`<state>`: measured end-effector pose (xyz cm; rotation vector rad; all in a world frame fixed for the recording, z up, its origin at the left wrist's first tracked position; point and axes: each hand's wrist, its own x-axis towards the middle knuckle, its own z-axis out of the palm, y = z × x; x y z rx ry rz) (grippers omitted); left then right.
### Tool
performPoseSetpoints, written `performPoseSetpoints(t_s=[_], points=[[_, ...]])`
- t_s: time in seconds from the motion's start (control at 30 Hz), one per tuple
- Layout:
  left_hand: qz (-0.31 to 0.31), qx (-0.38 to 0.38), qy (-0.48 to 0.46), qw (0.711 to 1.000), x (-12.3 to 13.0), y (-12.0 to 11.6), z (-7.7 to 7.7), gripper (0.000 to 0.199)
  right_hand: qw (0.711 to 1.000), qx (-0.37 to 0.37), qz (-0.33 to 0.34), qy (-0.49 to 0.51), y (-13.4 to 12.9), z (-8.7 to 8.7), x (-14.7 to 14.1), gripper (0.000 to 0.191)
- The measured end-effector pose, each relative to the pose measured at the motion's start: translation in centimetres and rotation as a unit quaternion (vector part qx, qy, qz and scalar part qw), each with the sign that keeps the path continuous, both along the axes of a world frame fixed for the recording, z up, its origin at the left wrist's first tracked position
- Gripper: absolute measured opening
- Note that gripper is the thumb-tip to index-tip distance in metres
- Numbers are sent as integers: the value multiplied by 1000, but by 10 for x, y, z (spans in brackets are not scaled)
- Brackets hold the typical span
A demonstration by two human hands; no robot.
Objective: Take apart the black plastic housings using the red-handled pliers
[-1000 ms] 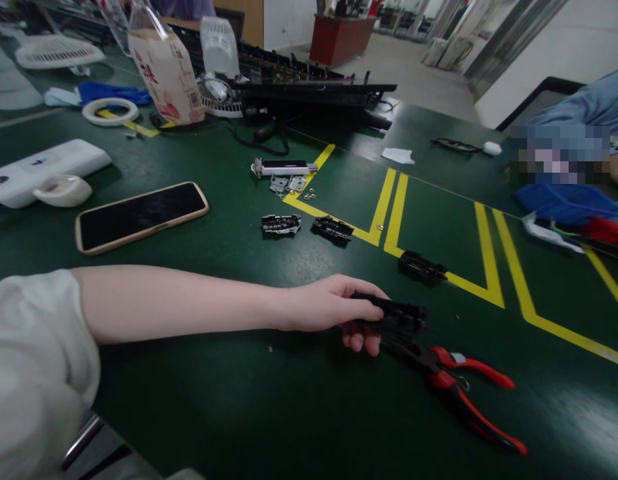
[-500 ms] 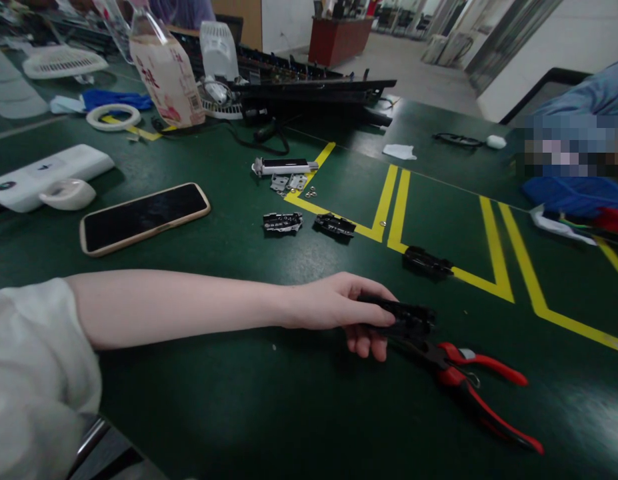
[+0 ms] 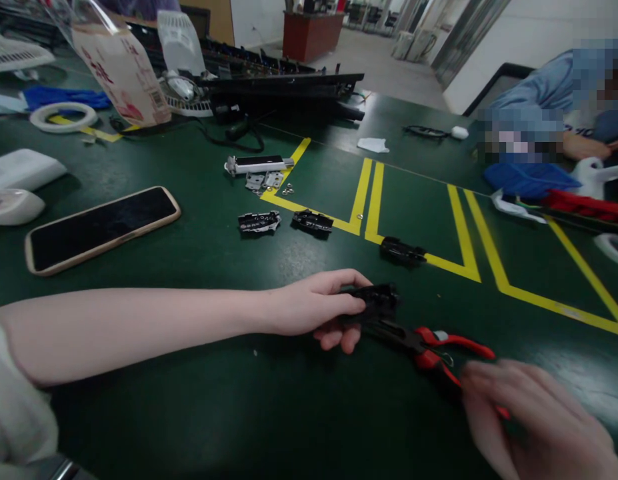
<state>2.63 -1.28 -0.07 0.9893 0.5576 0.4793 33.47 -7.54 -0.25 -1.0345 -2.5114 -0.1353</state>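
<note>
My left hand [image 3: 323, 307] grips a black plastic part [image 3: 379, 301] between thumb and fingers, just above the green table. Red-handled pliers [image 3: 426, 347] lie with their dark jaws beside and partly under that part. My right hand [image 3: 533, 417], blurred by motion, is over the lower pliers handle at the right; whether its fingers hold anything is unclear. Farther back lie three more black parts: one at the left [image 3: 259, 223], one in the middle [image 3: 312, 223] and one on the yellow tape [image 3: 403, 251].
A phone [image 3: 103, 227] lies at the left. Behind are a white-ended device [image 3: 259, 165], small metal pieces [image 3: 265, 181], a bottle [image 3: 121, 73] and a long black assembly [image 3: 289, 90]. A person's blue sleeve [image 3: 533, 97] shows at the back right, near blue cloth [image 3: 531, 179].
My right hand has come into view at the lower right, over the pliers. The whole view has shifted, with things appearing farther left. My left hand still holds the black part.
</note>
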Motion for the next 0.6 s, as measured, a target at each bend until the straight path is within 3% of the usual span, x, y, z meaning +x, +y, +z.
performPoseSetpoints(t_s=[0.07, 0.1, 0.17, 0.37, 0.6], points=[[1, 10, 11, 1000, -2, -2, 2, 23, 997, 17, -78, 3, 10, 1, -6, 31], [6, 20, 22, 1000, -3, -4, 3, 29, 996, 10, -87, -26, 14, 0, -8, 47], [15, 41, 46, 998, -4, -6, 5, 40, 992, -19, -104, -74, 17, -2, -11, 58], [46, 56, 65, 995, -3, -10, 6, 54, 988, -62, -122, -71, 19, -9, -17, 52], [35, -9, 3, 999, -5, -4, 0, 60, 988, -58, -141, 9, 17, 2, -14, 44]])
